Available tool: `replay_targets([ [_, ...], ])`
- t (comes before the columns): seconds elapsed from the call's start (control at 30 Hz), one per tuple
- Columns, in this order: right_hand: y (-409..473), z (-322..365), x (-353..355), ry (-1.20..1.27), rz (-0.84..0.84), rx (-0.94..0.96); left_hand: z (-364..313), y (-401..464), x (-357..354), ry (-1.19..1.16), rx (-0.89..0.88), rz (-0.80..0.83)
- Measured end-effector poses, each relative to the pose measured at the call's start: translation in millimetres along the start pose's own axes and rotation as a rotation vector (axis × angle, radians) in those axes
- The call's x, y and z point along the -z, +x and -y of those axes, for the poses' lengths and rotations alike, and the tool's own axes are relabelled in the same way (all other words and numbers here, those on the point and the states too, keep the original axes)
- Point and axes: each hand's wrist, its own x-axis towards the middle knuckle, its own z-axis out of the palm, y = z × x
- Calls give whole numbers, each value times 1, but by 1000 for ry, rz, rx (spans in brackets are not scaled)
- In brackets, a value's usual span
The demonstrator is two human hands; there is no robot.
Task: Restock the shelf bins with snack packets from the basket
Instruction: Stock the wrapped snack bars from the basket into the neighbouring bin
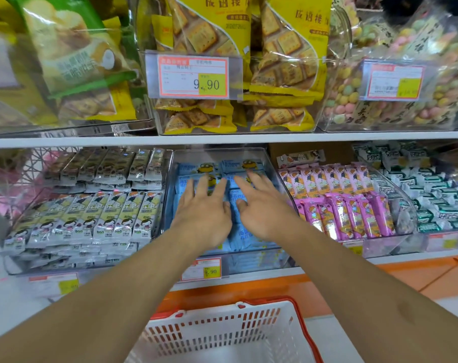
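Note:
A clear plastic bin (272, 163) in the middle of the lower shelf holds light blue snack packets (238, 166) with a yellow cartoon figure. My left hand (204, 213) lies flat on the packets with straight, spread fingers. Beside it, my right hand (259, 205) presses on the same packets, fingers also spread. Neither hand grips anything. A white basket with a red rim (298, 313) stands below, at the bottom of the view; no packets show in the part of its inside that I see.
Left bin holds white-and-yellow packets (96, 218); right bin holds pink packets (348, 205), then green-white ones (432, 195). The upper shelf carries yellow cracker bags (248, 48) and a price tag (193, 76). An orange ledge (380, 279) runs under the lower shelf.

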Motion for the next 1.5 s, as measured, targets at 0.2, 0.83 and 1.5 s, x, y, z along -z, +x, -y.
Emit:
replay_targets([
  [0.2,19,-5,-13,-79,80,-52,-5,23,3,42,138,92],
  [0.83,-11,3,-8,5,-8,4,-6,-24,7,34,2,40],
  [1.5,-36,-4,-22,-74,-13,25,-5,-38,-3,0,20,29],
])
